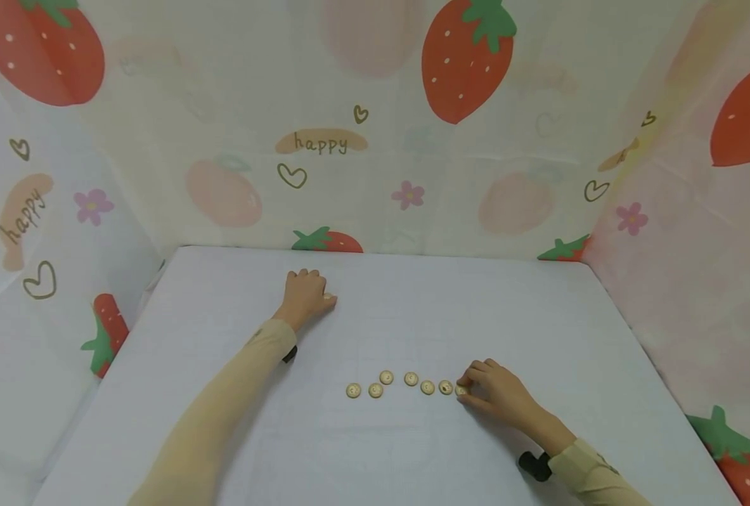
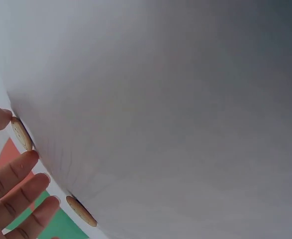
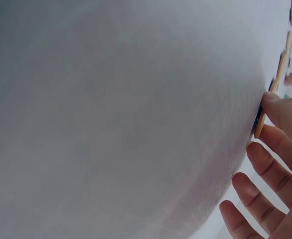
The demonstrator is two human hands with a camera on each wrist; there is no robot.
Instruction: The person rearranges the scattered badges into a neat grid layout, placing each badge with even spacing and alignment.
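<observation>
Toward the back left of the table, my left hand (image 1: 305, 294) pinches a small round wooden disc (image 2: 21, 134) between thumb and index finger, its edge close to the white surface. A second wooden disc (image 2: 81, 211) lies beside the other fingertips in the left wrist view; the hand hides it from the head view. My right hand (image 1: 498, 393) pinches another wooden disc (image 1: 460, 389) at the right end of a loose row, thumb and index finger at its edges. Next to it lies a disc with a dark mark (image 1: 445, 387).
The row runs left across the white table (image 1: 273, 450), with several pale discs, among them a left-end disc (image 1: 353, 390) and a slightly raised-up disc (image 1: 386, 377) farther back. Strawberry-print cloth (image 1: 375, 183) stands around the back and sides. Black wrist cameras (image 1: 535, 466) hang under the sleeves.
</observation>
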